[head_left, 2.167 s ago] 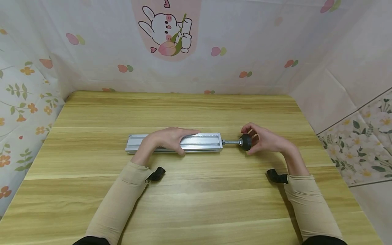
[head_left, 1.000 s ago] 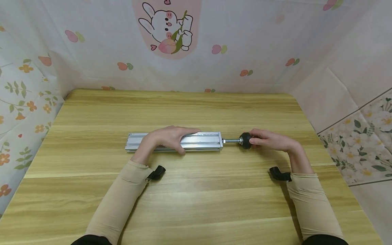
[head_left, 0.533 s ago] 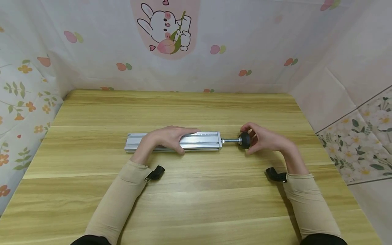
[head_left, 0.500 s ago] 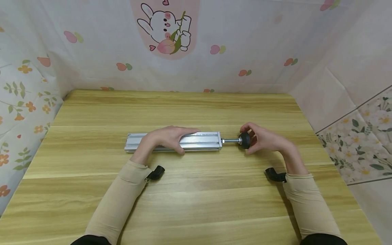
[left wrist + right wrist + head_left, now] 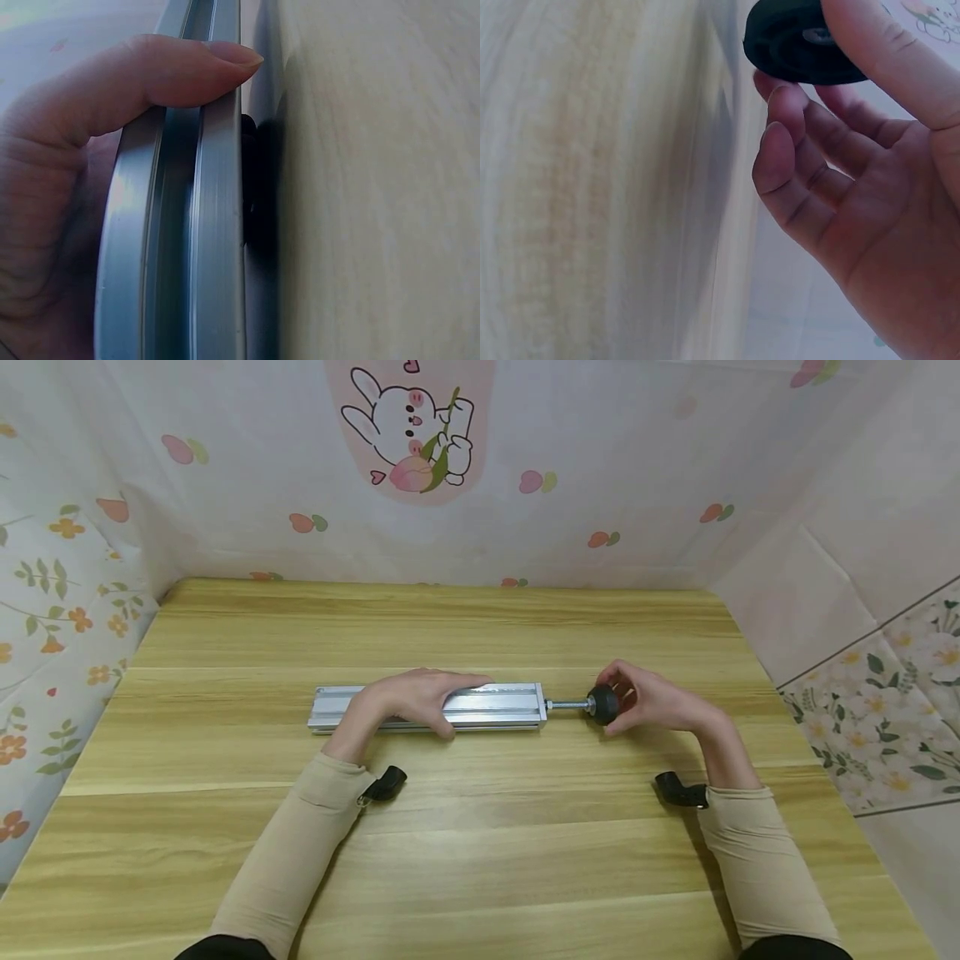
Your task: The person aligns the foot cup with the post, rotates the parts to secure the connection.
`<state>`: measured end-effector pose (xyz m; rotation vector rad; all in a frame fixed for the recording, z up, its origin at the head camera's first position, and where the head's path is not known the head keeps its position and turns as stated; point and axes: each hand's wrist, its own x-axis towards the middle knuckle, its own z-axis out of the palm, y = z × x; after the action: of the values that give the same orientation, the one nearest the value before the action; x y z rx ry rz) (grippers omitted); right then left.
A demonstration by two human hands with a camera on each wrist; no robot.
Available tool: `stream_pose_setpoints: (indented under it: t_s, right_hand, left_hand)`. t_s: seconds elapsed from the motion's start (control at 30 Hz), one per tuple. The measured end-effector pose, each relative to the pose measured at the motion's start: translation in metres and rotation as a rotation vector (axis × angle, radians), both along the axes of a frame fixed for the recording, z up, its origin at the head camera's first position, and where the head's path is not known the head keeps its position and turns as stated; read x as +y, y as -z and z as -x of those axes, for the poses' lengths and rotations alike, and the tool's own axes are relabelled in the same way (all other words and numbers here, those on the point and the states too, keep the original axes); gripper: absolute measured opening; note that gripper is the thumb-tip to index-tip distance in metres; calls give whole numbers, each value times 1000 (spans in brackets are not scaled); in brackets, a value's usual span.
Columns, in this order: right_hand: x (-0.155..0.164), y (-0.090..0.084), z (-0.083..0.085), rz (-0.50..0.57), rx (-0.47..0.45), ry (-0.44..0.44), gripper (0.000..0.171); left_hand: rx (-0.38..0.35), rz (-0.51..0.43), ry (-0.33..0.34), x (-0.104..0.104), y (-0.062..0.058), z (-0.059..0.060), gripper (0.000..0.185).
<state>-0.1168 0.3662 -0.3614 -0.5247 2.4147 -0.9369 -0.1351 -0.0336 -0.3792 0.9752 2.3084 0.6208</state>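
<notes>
Where fingers (image 5: 617, 677) grip, knob (image 5: 602, 705) half hidden

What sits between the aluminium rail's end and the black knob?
A thin threaded rod joins the aluminium rail to the black knob; head view shows it.

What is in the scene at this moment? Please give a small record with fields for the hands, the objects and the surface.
left hand: the left hand rests over the aluminium rail, thumb curled on its near side
right hand: the right hand pinches the black knob between thumb and fingers
knob link: the threaded rod joins the knob to the right end of the rail
surface: the wooden table; the rail lies flat, left to right
background: patterned cloth around the table
</notes>
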Motion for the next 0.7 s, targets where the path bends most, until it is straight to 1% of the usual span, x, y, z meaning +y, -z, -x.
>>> stream_pose_setpoints:
  t_s: [0.17,0.43,0.6,0.67,0.7]
  right_hand:
    - [4,0,1,-6,-27,-1,63]
    - [11,-3,0,-43,5,-66,51]
    - [13,-4,-1,-67,-31,-90,25]
    - [13,-3,0,-68,-68,-97,20]
    - [13,-3,0,-71,-85,-102,20]
  left_hand:
    - [-3,2,-2,1,-1,0,101]
    - [9,-5,2,1,0,0,101]
    - [10,-6,3,1,0,0,101]
    - [6,-8,0,1,1,0,101]
    - [5,-10,-1,1,1,0,101]
